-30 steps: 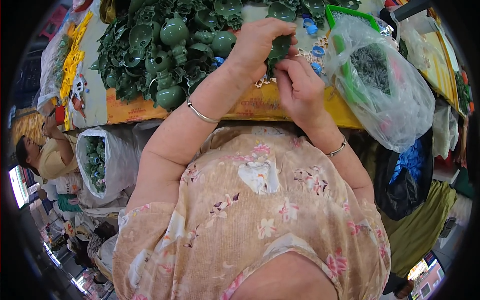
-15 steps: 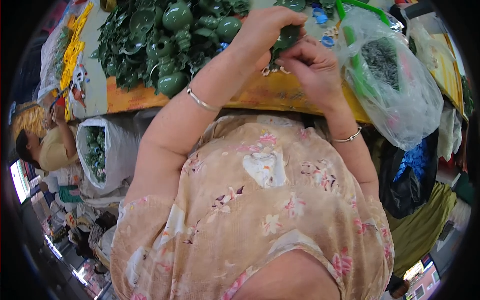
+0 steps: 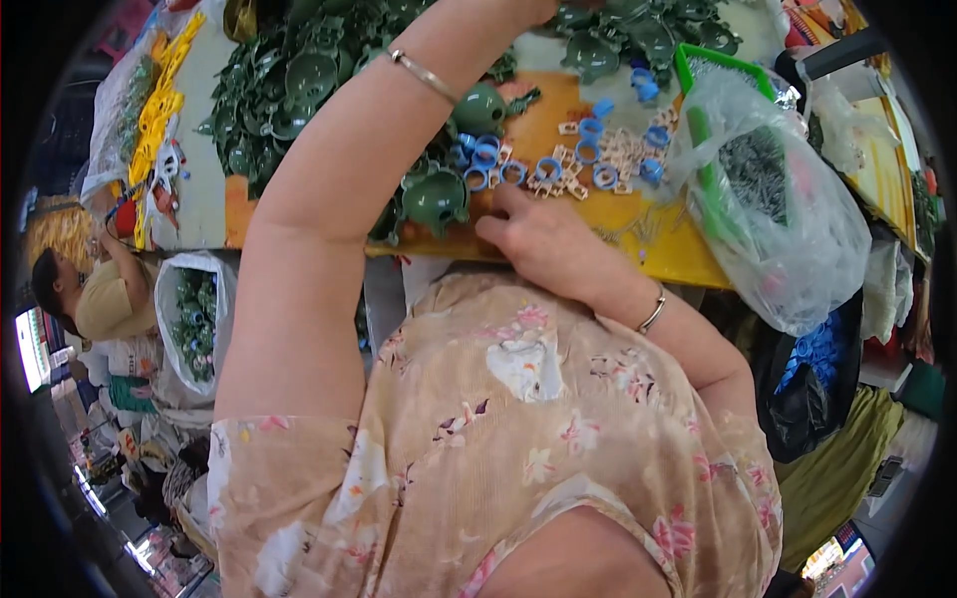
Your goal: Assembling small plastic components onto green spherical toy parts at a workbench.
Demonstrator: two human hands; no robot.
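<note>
Thumb and forefinger of the right hand [image 3: 543, 234] stand parted, the hand resting over the yellow table edge [image 3: 688, 264], just below blue rings [image 3: 548, 169] and pale clips [image 3: 628, 149]. A glossy green shell [image 3: 436, 204] lies just left of it. Mostly cut off at the top, the left hand [image 3: 543, 8] hides its grip; I cannot tell. Green pieces [image 3: 309, 80] heap below and left of it. Well right of both hands, a clear bag [image 3: 817, 239] overhangs that edge.
</note>
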